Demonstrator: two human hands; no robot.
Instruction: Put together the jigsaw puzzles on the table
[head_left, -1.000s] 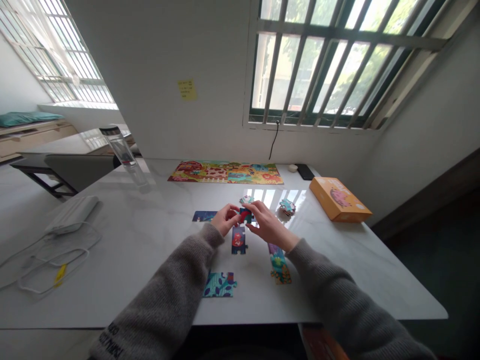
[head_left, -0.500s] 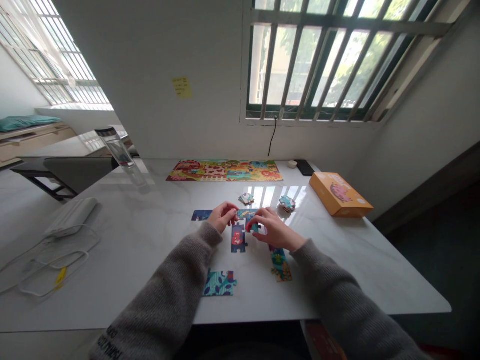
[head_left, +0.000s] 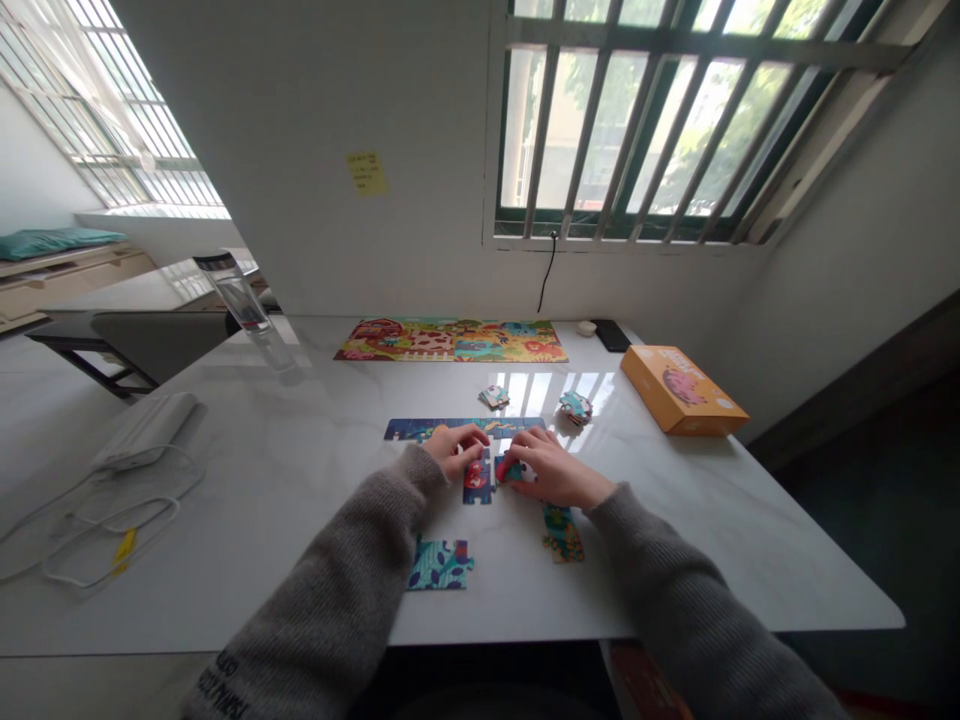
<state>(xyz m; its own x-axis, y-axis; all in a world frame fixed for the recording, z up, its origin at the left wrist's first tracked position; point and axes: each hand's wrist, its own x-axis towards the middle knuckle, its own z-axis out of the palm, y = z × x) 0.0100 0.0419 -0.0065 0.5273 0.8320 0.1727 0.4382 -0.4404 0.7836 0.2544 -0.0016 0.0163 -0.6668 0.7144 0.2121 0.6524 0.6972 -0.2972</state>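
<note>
My left hand (head_left: 455, 448) has curled fingers, with thumb and fingertips at the upper end of a dark blue jigsaw piece with a red figure (head_left: 475, 484). Just right of it, my right hand (head_left: 553, 468) pinches a blue jigsaw piece with a red shape (head_left: 511, 470), partly hidden by the fingers. A narrow gap shows between these two pieces. Behind both hands runs a joined blue puzzle strip (head_left: 409, 429). A green and orange jigsaw section (head_left: 562, 534) lies below my right wrist. Near my left sleeve is a teal leaf-patterned piece (head_left: 441, 565).
Two small stacks of pieces (head_left: 494, 397) (head_left: 576, 406) lie behind the strip. A finished farm puzzle (head_left: 450, 341) is against the wall. An orange box (head_left: 682, 390) and black phone (head_left: 611, 336) are at right. A bottle (head_left: 240, 298) and white device with cable (head_left: 146, 432) are at left.
My right hand has lowered its jigsaw piece toward me, beside the red-figure piece. My left hand has shifted right and slightly nearer, uncovering more of the blue strip.
</note>
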